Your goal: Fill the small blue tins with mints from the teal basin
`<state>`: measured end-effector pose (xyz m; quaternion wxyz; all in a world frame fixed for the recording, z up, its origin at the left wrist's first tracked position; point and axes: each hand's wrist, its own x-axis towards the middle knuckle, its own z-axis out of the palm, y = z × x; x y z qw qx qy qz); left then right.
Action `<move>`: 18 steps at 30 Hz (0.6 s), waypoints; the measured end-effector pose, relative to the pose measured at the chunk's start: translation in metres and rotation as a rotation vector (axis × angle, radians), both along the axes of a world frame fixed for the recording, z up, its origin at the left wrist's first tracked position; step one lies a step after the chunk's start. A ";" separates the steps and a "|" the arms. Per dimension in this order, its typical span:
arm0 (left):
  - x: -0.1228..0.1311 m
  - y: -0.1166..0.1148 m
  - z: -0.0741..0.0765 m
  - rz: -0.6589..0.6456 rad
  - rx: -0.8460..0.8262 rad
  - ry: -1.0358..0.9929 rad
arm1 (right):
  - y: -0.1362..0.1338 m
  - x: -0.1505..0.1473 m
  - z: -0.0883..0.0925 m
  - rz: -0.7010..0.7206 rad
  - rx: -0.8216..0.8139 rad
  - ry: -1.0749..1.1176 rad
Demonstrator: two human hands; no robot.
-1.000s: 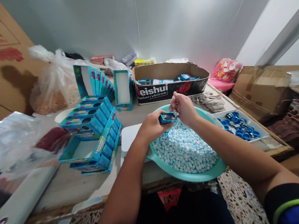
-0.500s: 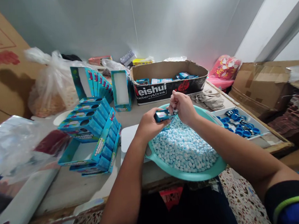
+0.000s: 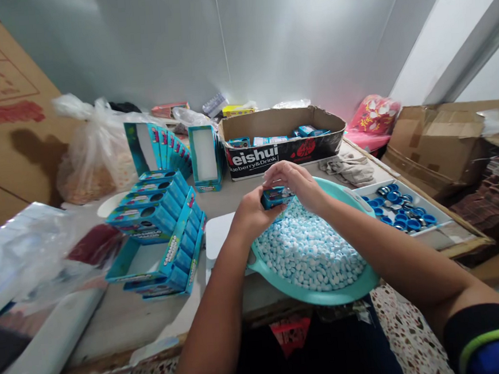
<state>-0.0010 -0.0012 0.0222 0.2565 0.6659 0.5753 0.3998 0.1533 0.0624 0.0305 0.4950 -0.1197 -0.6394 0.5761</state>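
My left hand has a closed grip on a small blue candy box, held just above the far side of a teal basin heaped with pale blue and white candies. My right hand curls over the box's top and right end, fingers touching it (whether it truly grips, I cannot tell). The basin sits on the desk. To its left stand stacked blue display cartons; to its right, a white tray of blue caps; behind, an open cardboard box.
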 end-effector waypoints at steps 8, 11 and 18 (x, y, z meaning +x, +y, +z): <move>0.000 0.000 0.001 0.109 0.022 0.002 | -0.003 0.001 0.003 -0.053 0.011 -0.016; -0.001 0.000 0.001 0.085 0.031 -0.011 | -0.003 0.001 0.003 -0.037 -0.004 -0.026; -0.001 -0.003 0.005 0.014 -0.014 0.096 | -0.002 0.000 0.002 0.092 -0.031 -0.016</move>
